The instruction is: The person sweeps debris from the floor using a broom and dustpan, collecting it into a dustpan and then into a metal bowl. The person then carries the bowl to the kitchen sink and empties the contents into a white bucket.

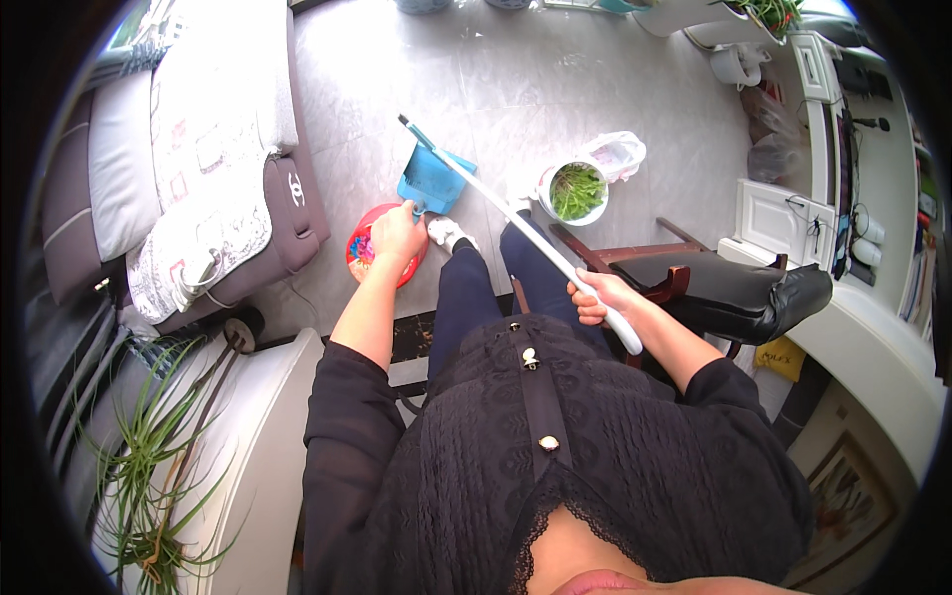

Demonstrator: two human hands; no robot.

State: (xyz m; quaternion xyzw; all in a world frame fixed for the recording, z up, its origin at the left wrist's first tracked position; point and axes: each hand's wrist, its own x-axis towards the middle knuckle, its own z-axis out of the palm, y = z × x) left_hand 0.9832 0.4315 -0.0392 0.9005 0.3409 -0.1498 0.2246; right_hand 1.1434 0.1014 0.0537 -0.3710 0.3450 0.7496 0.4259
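Observation:
My left hand [399, 233] is closed on the handle end of a blue plastic dustpan [437, 177], held above the floor between the sofa and my feet. In my right hand [601, 296] is the white handle of a long broom [506, 204]. The handle slants up and left across the view, and its teal end with dark bristles reaches over the dustpan. Partly behind my left hand and forearm lies a red round object with a floral pattern [360, 249]. Beside my right foot stands a white bucket [550, 201] holding leafy greens [578, 192].
A sofa with a patterned cover [216, 141] is at the left. A white plastic bag [619, 155] touches the bucket area. The black-seated wooden chair [706, 290] stands close at right, before white cabinets [777, 216]. Spiky plants [152, 446] are at lower left.

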